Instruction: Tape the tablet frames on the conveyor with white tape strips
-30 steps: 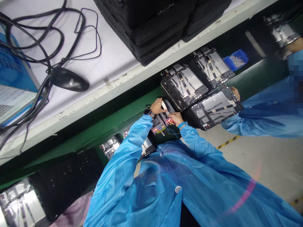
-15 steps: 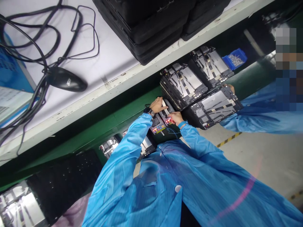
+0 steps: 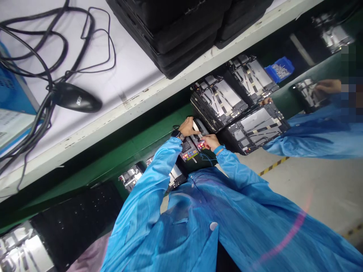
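From my head camera, tilted so everything runs on a slant, the green belt (image 3: 153,145) crosses the frame, and my hands work on it. My left hand (image 3: 187,127), with a black watch on the wrist, has its fingers (image 3: 190,122) closed on a pale strip (image 3: 195,125), which may be tape, though it is too small to be sure. My right hand (image 3: 211,141), with a blue band at the wrist, sits just beside the left, its fingers curled in near the strip's lower end; I cannot tell whether they grip anything. Under both hands on the belt lies a black open tablet unit (image 3: 188,153), showing coloured labels and small red parts. Farther along the belt, just beyond my hands, sit three opened tablet frames (image 3: 218,104) with silver panels and black wires, and past them a blue bin of screws (image 3: 279,68). A co-worker's hand (image 3: 329,86) rests on another unit (image 3: 307,94) at that end. Above the belt runs a white desk (image 3: 113,113) carrying stacked black trays (image 3: 164,26), a black computer mouse (image 3: 75,97) and tangled black cables (image 3: 42,37). Below the belt lies a grey floor (image 3: 312,189) with yellow-and-black tape (image 3: 273,166).
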